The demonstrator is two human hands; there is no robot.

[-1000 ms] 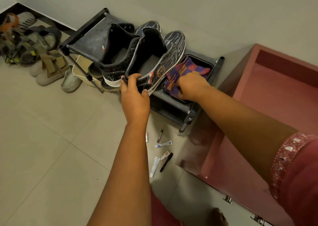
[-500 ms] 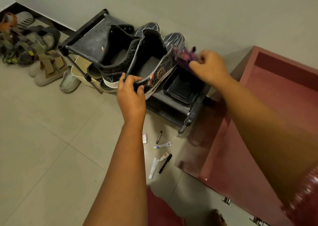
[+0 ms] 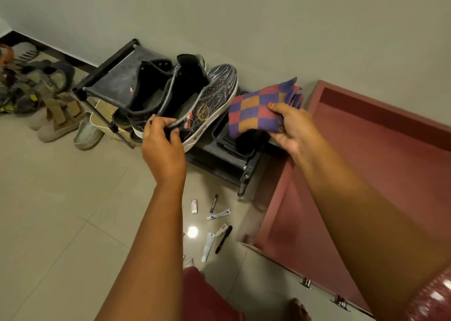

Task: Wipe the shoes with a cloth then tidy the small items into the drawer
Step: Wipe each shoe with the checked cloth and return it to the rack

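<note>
Head view. 2 dark high-top shoes sit side by side on the top shelf of a black shoe rack (image 3: 114,86), centre of frame, against a pale wall.

The left hand (image 3: 163,142) grips the heel collar of the nearer shoe (image 3: 207,105): fingers curled over the rim, thumb on the outer side. The second shoe (image 3: 148,88) stands just left of it, touching; no hand on it.

The right hand (image 3: 294,127), right of centre, pinches a folded checked cloth (image 3: 258,108) in purple, red and orange squares. Thumb on top of the fabric, fingers curled under it. The cloth is held in the air just right of the nearer shoe's toe, apart from it, above a black tray (image 3: 234,145) at the right end of the rack.

Lower centre, on the tiled floor (image 3: 61,210): the small items lie loose between the 2 forearms. A small pink packet (image 3: 194,206), a thin dark stick (image 3: 214,203), a white and blue tube (image 3: 219,215), a second white tube (image 3: 208,247), a black pen (image 3: 223,239). 1 more small tube by the pen's upper end is too small to read.

Right side of frame: a reddish open drawer (image 3: 366,174), metal knobs visible at its lower edge.

Upper left: sandals and slip-ons (image 3: 56,120) on the floor beside and under the rack.
</note>
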